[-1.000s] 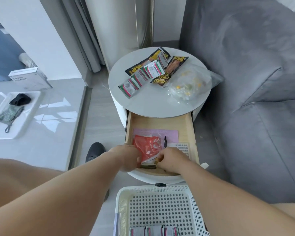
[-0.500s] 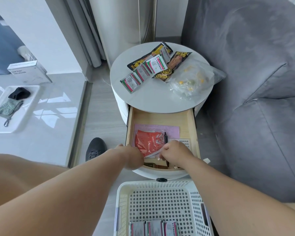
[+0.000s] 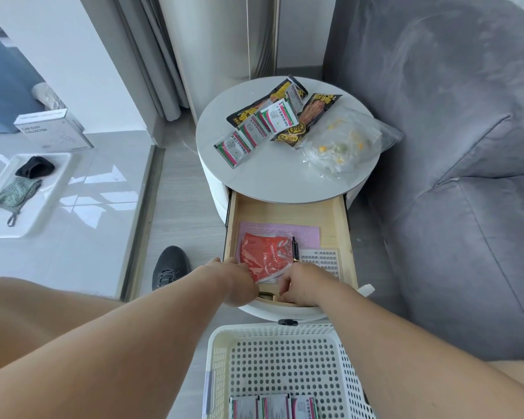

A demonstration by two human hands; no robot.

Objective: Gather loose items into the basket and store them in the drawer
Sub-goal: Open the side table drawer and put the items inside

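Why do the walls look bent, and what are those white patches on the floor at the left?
Head view: the wide-angle lens bows straight lines near the edges, so the curtain leans. The white patches are daylight glare on the glossy floor tiles. The drawer and basket are sharp and evenly lit; both forearms loom large near the lens.

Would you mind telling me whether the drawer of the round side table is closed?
No, the drawer is pulled out, showing a red packet and a pink sheet inside.
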